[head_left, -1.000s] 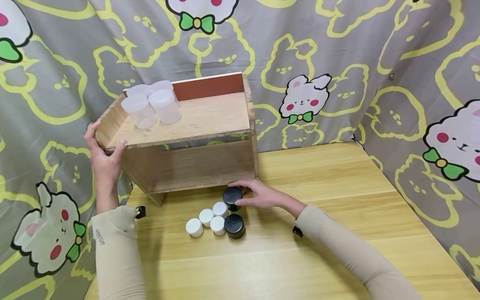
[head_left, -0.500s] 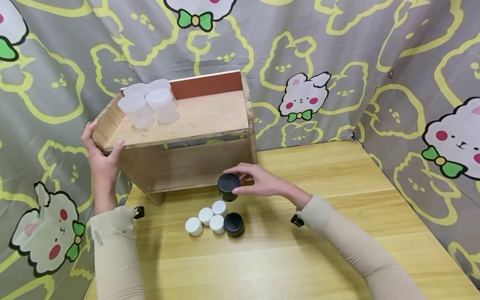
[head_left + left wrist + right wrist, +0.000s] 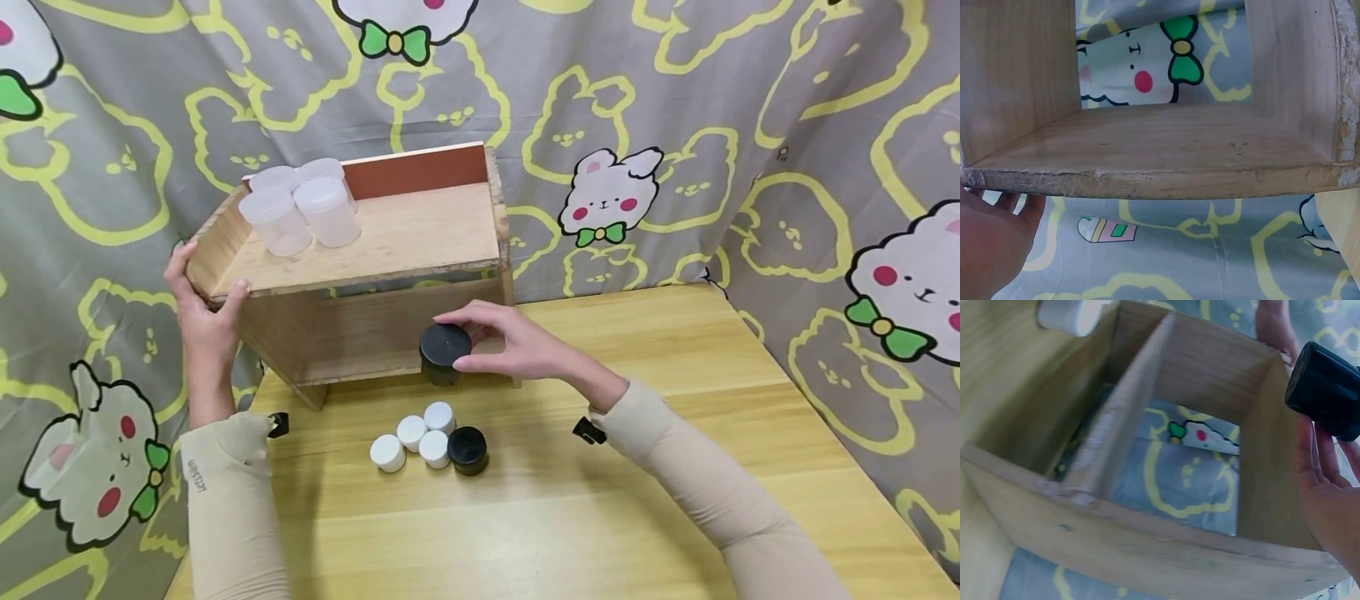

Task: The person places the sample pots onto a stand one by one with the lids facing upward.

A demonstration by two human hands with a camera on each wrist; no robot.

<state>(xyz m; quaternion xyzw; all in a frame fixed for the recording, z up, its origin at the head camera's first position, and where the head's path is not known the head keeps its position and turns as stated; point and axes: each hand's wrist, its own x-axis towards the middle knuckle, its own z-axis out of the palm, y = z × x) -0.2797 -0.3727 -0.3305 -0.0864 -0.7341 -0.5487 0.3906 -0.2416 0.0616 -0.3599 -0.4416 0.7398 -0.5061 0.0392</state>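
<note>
Clearly, the right hand [image 3: 517, 343] was pinching a black jar [image 3: 442, 343], its thumb on the near side and its fingertips on the far side, lid upward. That jar was in the fingers themselves, in front of the lower compartment of a wooden shelf [image 3: 427, 225]; whether its base touched the lower board could not be told. Just nearer the body than those fingertips, a few white jars [image 3: 435, 448] stood on the wood-grain table [image 3: 637, 517], four in number, three huddled close and the fourth slightly to the left. A second black jar [image 3: 468, 452] stood at the right end of that group, also on the body side of the pinching fingers and just beside the closest white ones. Farther off, to the left of the right fingertips, the left hand [image 3: 208, 333] gripped the front left corner of the shelf, thumb at the front edge and fingers wrapped around the outer side panel. Just right of the left fingers and beyond the thumb, four translucent jars [image 3: 330, 215] sat upright in a cluster on the top board, their lids on. Beyond both sets of fingers ran the shelf's reddish-brown back strip [image 3: 420, 172], and farthest of all hung a grey curtain [image 3: 517, 92] with yellow-outlined cartoon animals.
</note>
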